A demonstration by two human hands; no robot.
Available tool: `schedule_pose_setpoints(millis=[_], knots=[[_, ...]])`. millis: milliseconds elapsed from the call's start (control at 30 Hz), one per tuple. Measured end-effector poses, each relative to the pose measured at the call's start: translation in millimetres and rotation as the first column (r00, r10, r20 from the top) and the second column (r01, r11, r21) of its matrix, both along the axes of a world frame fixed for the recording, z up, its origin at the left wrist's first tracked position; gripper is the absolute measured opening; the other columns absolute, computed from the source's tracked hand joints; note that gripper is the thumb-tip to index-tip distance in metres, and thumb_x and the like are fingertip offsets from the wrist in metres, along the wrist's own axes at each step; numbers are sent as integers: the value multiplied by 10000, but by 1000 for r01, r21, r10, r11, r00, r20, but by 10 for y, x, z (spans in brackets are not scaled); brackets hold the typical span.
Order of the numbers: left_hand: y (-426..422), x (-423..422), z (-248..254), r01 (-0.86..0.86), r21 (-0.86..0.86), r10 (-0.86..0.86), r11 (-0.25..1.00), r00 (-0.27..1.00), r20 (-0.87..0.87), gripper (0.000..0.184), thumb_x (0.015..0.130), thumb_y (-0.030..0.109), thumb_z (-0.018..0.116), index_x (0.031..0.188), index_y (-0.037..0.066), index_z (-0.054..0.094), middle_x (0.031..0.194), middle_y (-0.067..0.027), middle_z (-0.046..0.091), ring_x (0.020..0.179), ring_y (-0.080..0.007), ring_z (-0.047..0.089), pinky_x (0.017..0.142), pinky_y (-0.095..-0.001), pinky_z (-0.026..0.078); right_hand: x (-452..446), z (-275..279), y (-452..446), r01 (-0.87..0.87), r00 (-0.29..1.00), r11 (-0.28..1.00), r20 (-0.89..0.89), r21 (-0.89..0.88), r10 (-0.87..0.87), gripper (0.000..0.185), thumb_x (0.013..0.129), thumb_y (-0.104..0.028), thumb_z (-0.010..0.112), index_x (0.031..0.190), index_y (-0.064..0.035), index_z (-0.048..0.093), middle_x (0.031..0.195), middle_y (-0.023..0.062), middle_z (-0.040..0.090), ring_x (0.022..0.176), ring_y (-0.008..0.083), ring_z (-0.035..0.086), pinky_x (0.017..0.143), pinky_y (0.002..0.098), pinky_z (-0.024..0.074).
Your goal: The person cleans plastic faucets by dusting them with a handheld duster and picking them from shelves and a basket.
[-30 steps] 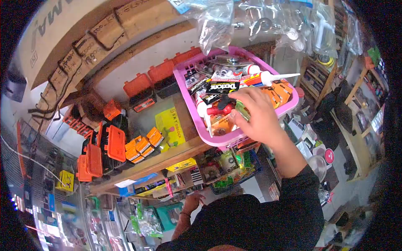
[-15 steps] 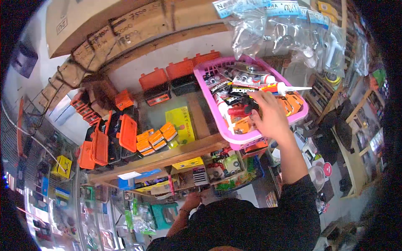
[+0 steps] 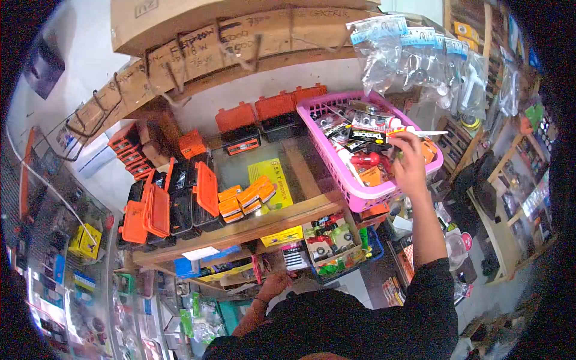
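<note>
My right hand (image 3: 411, 165) reaches over the right side of a pink plastic basket (image 3: 336, 157), fingers bent down and thumb apart from them. Close to the fingertips lie a black Dextone package (image 3: 367, 136) and a red bulb-shaped item (image 3: 367, 159). A tube with a white pointed nozzle (image 3: 431, 133) lies behind the fingers and sticks out over the rim. Orange packets (image 3: 373, 175) lie low in the basket. My left hand (image 3: 275, 285) is down by the lower shelf's front edge, its fingers too small and shadowed to make out.
Orange-lidded black cases (image 3: 157, 210) and small orange boxes (image 3: 249, 198) stand on the wooden shelf (image 3: 288, 217) beside a yellow sheet (image 3: 271, 177). Plastic bags (image 3: 384, 54) hang above the basket. A cardboard carton (image 3: 330, 240) with mixed goods sits below. Metal hooks (image 3: 174, 81) project at upper left.
The view has shifted, so the shelf and basket sit differently. My right hand has moved right within the basket, uncovering the red bulb-shaped item. My left hand stays by the lower shelf.
</note>
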State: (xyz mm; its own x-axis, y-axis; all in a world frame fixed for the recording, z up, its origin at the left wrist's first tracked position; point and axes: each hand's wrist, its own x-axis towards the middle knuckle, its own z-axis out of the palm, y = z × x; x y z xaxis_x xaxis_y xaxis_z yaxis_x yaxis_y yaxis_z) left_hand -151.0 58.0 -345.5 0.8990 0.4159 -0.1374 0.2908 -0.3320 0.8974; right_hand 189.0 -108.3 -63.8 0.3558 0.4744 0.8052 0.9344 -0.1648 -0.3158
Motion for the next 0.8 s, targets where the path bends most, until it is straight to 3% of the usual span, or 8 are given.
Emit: schedule_pose_setpoints(millis=[67, 167, 233, 367, 467, 567, 700, 800], knots=[[100, 6, -240, 30, -44, -26, 999, 996, 86, 215, 822, 104, 420, 936, 51, 594, 636, -59, 583, 614, -142, 588, 575, -280, 463, -51, -15, 16, 47, 978, 972, 187, 230, -92, 324, 646, 52, 529, 952, -50, 568, 1052, 116, 465, 954, 267, 491, 832, 347, 400], [166, -5, -283, 169, -147, -131, 975, 962, 238, 251, 819, 77, 384, 956, 42, 590, 625, -54, 580, 569, -129, 568, 534, -261, 456, -368, 81, 15, 69, 953, 935, 253, 348, -165, 280, 679, 22, 558, 949, -54, 572, 1031, 121, 487, 938, 263, 496, 812, 339, 402], [174, 21, -95, 281, -192, -213, 940, 926, 312, 270, 815, 65, 367, 965, 43, 591, 620, -50, 580, 540, -121, 554, 508, -251, 451, -671, 152, 23, 21, 962, 937, 248, 349, -114, 232, 704, -10, 579, 933, -47, 572, 1009, 126, 505, 929, 266, 499, 794, 345, 405], [100, 113, 153, 217, -386, -184, 897, 975, 120, 324, 803, 23, 331, 991, 56, 593, 586, -26, 551, 471, -87, 489, 457, -226, 421, -1233, 100, 135, -257, 959, 929, 184, 265, 213, 210, 710, -15, 582, 918, -34, 564, 986, 127, 532, 888, 274, 526, 782, 349, 418], [108, 128, 316, 248, -432, -210, 867, 969, 134, 339, 800, 15, 322, 1000, 57, 592, 568, -20, 536, 471, -82, 475, 459, -219, 415, -1534, -57, 323, -460, 885, 871, 5, 174, 467, 230, 721, -15, 574, 950, -28, 558, 1015, 142, 544, 932, 284, 539, 816, 356, 424], [123, 96, 605, 231, -306, -188, 924, 968, 164, 344, 797, 10, 320, 1006, 53, 590, 559, -18, 528, 480, -78, 474, 467, -212, 413, -1756, -249, 547, -650, 697, 751, -298, 120, 652, 254, 756, -21, 548, 1010, -14, 545, 1075, 155, 536, 1016, 270, 521, 874, 349, 399], [255, -68, 799, 217, -302, -171, 928, 970, 172, 337, 780, -11, 334, 1004, 34, 582, 616, -36, 557, 503, -75, 489, 494, -200, 419, -2036, -575, 848, -756, 499, 639, -509, 139, 701, 251, 794, -31, 511, 1041, 12, 520, 1106, 166, 526, 1055, 258, 492, 909, 365, 355], [344, -234, 595, 96, -430, 93, 897, 913, 398, 335, 768, -26, 344, 1042, 15, 531, 705, -83, 585, 575, -120, 535, 534, -224, 448, -2194, -747, 925, -757, 362, 623, -666, 198, 652, 249, 825, -63, 492, 1065, 0, 512, 1113, 123, 535, 1061, 205, 487, 916, 317, 349]])
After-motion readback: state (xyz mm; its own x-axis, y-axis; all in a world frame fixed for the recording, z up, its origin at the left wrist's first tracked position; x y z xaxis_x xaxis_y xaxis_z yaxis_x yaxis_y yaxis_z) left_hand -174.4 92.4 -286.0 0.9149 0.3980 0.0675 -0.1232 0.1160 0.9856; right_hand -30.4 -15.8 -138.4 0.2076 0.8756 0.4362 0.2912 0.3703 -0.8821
